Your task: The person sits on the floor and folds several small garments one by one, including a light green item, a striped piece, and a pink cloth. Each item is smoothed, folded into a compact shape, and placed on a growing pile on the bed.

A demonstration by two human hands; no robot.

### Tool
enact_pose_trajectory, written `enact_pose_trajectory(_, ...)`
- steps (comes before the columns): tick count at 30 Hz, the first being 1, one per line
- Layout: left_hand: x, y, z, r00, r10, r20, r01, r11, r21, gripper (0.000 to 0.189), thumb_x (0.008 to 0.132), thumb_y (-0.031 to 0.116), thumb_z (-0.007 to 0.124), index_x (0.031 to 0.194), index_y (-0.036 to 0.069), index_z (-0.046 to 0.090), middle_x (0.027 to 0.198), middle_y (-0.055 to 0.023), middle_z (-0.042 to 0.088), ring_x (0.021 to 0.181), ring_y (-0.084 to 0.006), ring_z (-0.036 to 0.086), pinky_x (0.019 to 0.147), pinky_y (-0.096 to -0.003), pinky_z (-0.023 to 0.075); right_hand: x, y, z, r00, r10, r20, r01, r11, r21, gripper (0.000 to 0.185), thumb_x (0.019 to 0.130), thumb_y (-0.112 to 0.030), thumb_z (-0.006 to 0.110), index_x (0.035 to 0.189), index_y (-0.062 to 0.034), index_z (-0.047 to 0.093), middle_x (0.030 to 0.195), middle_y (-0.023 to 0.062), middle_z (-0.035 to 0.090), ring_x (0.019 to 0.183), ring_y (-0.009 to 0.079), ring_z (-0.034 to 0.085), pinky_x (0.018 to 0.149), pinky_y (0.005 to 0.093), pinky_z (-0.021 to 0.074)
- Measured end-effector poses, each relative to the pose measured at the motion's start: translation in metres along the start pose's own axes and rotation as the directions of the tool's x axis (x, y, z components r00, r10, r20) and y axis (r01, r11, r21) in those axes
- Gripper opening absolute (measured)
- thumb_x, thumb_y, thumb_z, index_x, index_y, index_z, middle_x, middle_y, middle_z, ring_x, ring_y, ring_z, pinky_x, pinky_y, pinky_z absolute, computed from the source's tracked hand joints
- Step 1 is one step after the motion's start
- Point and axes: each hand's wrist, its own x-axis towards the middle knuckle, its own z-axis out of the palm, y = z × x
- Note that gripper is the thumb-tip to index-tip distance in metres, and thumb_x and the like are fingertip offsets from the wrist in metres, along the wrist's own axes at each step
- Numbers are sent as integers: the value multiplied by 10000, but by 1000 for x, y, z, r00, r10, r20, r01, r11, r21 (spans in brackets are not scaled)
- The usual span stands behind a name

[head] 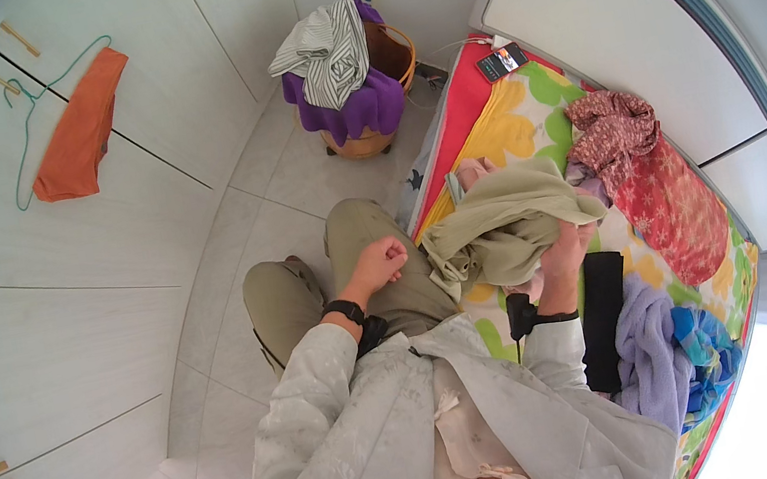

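Observation:
My right hand [567,247] grips the edge of a crumpled olive-green garment [502,219], which lies bunched on the bed beside my right thigh. Above my thighs, my left hand [384,261] has its fingers curled in, and nothing shows in it. Pink cloth [472,171] peeks out from behind the green garment. Just right of my right wrist, a folded black cloth [606,316] lies on the flowered bedsheet [497,125]. Past it are a lilac fleece piece [648,355] and a blue plaid cloth [707,356].
A red snowflake-patterned cloth [676,213] and a maroon patterned bundle [612,125] lie near the headboard side. A phone [503,62] rests at the bed corner. A basket [368,145] holds purple and striped clothes. Orange cloth [80,134] hangs on a wardrobe hanger.

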Motion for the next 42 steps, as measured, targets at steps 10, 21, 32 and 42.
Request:
enact_pose_trajectory(10,-12,25,1,991,131,-1,-129,978,161,778,672,197,777,1306,47,352,837,-81,567,584,-136,542,512,-270,465,-35,18,51,815,333,475,-209,932,-296,469,720,12,593,1177,-55,510,1081,49,559,1004,158,524,879,290,416)
enact_pose_trajectory(21,15,-29,-3,982,153,-114,-159,986,-50,442,797,139,628,1203,28,493,1114,-155,606,996,-242,585,868,-337,443,-61,26,74,396,417,819,-30,897,-442,277,688,-50,667,958,-37,604,864,65,590,793,178,559,730,273,439)
enact_pose_trajectory(32,10,-25,-4,976,209,-68,-215,971,-106,337,868,105,542,1192,12,525,1126,-116,607,998,-179,563,876,-310,437,-51,12,68,6,559,829,-540,700,-468,258,778,-153,700,994,-45,611,904,-29,578,847,66,506,758,219,408)
enact_pose_trajectory(42,1,-12,-4,991,114,-68,-128,951,-283,367,899,187,514,1216,4,505,1150,-102,584,979,-160,561,849,-298,446,-61,55,61,658,538,526,-134,772,-622,346,800,-194,660,1102,-51,572,999,45,584,851,140,562,736,266,480)
